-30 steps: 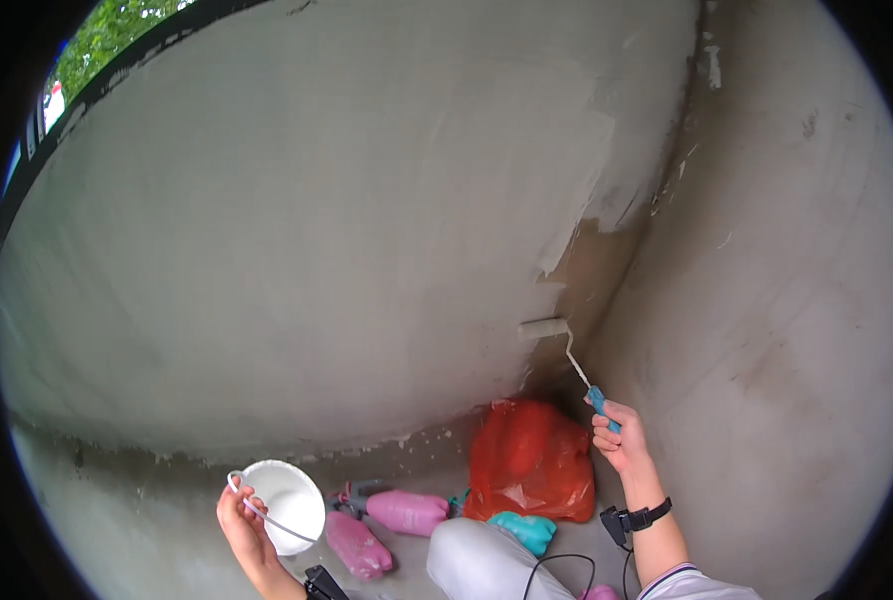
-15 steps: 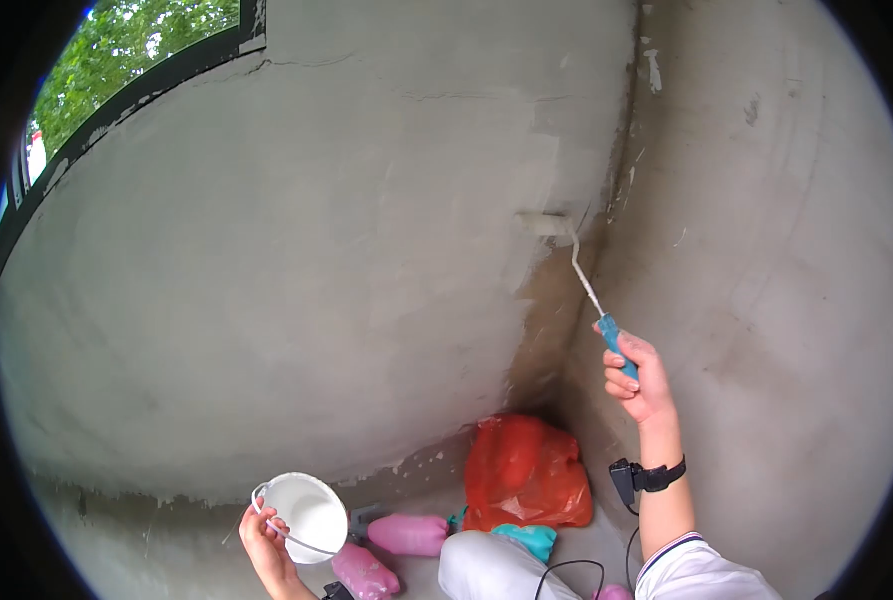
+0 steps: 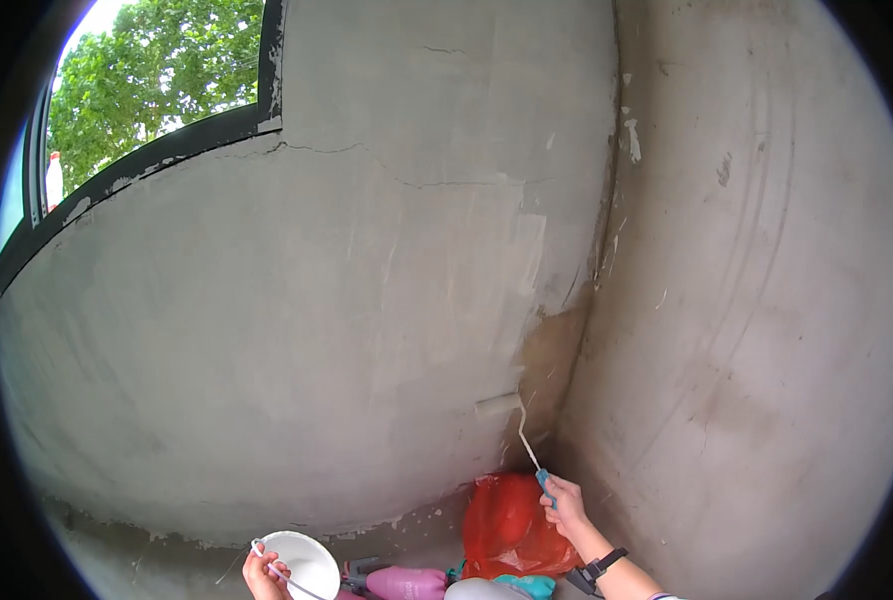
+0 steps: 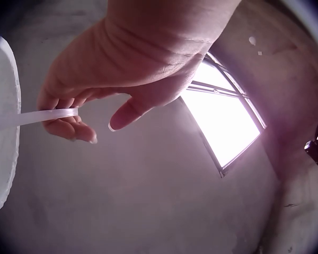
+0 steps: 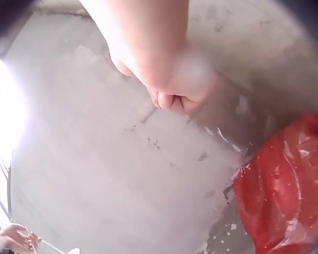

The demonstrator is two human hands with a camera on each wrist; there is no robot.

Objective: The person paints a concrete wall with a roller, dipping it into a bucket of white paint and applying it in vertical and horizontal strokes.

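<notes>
My right hand [image 3: 567, 508] grips the blue handle of a paint roller [image 3: 498, 405] in the head view. The pale roller sleeve lies against the grey wall [image 3: 347, 300], beside a brown patch near the corner. The right wrist view shows the curled fingers of the same hand [image 5: 172, 87], which hide the handle. At lower left, my left hand [image 3: 263, 574] holds a white bucket [image 3: 309, 562] by its handle. Up close in the left wrist view, the fingers hook round the white strap of the bucket handle [image 4: 42, 116], with the thumb apart from it.
A red plastic bag [image 3: 502, 525] sits on the floor in the corner. Left of it lie a pink bottle [image 3: 407, 583] and a teal bottle [image 3: 529, 585]. A dark-framed window [image 3: 167, 150] opens at upper left. The side wall [image 3: 757, 300] rises at right.
The roller went up the wall beside the corner, then came back down to just above the red bag. The head view has tilted upward. The left hand still holds the bucket.
</notes>
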